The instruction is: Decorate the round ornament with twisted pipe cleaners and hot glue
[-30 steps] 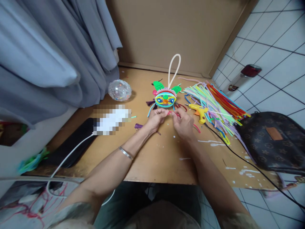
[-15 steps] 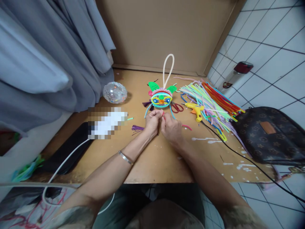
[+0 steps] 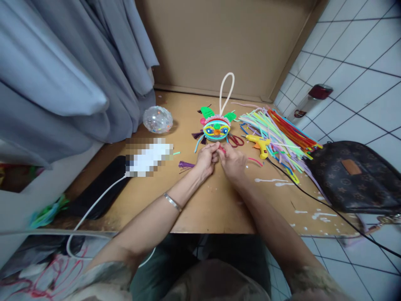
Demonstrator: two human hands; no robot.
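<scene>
My left hand (image 3: 206,159) and my right hand (image 3: 234,164) meet over the table with fingertips pinched on a small red pipe cleaner (image 3: 222,149). Most of it is hidden by the fingers. A pinkish-red strand (image 3: 256,161) shows past my right hand; whether it is the same piece I cannot tell. Just beyond the hands sits a colourful lion-head ornament (image 3: 216,130) with green ears, blue eyes and an orange nose. A white loop (image 3: 227,92) rises from its top. Red-handled scissors (image 3: 236,141) lie partly behind it. A purple tassel (image 3: 186,165) is beside my left wrist.
Right of the hands are a yellow glue gun (image 3: 259,144) with its black cord, piled pipe cleaners (image 3: 282,129) and a brown bag (image 3: 360,175). On the left are a clear ball (image 3: 157,119), a blurred white object (image 3: 148,158) with a cable, and a black case (image 3: 98,188).
The view has shifted, so the table things appear a little farther right. My fingers have changed position slightly around the red pipe cleaner, and more of it shows by the right fingertips.
</scene>
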